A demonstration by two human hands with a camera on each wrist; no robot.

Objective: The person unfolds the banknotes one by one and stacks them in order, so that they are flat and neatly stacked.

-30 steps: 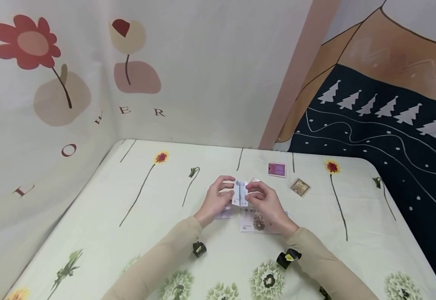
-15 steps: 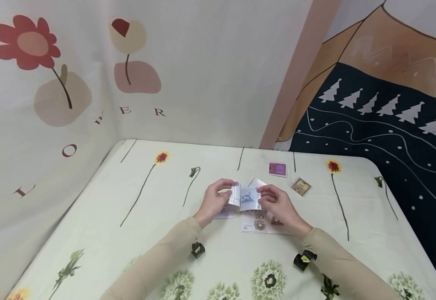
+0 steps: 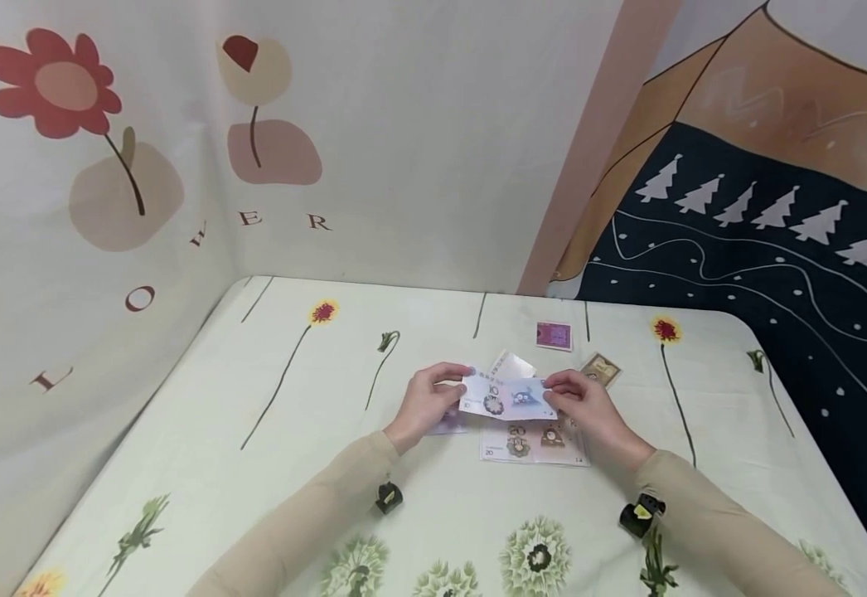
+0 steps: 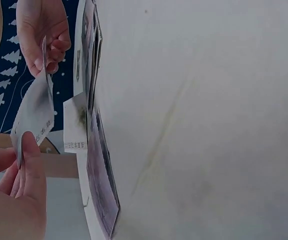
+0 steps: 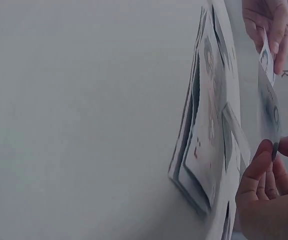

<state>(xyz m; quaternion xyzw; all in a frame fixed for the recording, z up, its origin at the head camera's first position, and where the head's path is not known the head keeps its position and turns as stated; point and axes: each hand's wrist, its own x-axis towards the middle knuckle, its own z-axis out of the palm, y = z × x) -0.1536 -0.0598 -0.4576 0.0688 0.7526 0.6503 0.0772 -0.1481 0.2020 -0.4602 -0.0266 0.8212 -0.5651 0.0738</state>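
Above the 20-note stack (image 3: 535,452), left hand (image 3: 426,402) and right hand (image 3: 590,410) pinch the 10 note (image 3: 508,398), its length spanning between them.

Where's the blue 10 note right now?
In the head view, just right of centre, the blue 10 note is held between the left hand and right hand, raised above the 20 note.

Pale backdrop (image 3: 418,149) (flower-printed); navy tree-print cloth (image 3: 747,261); floral tablecloth (image 3: 448,506)
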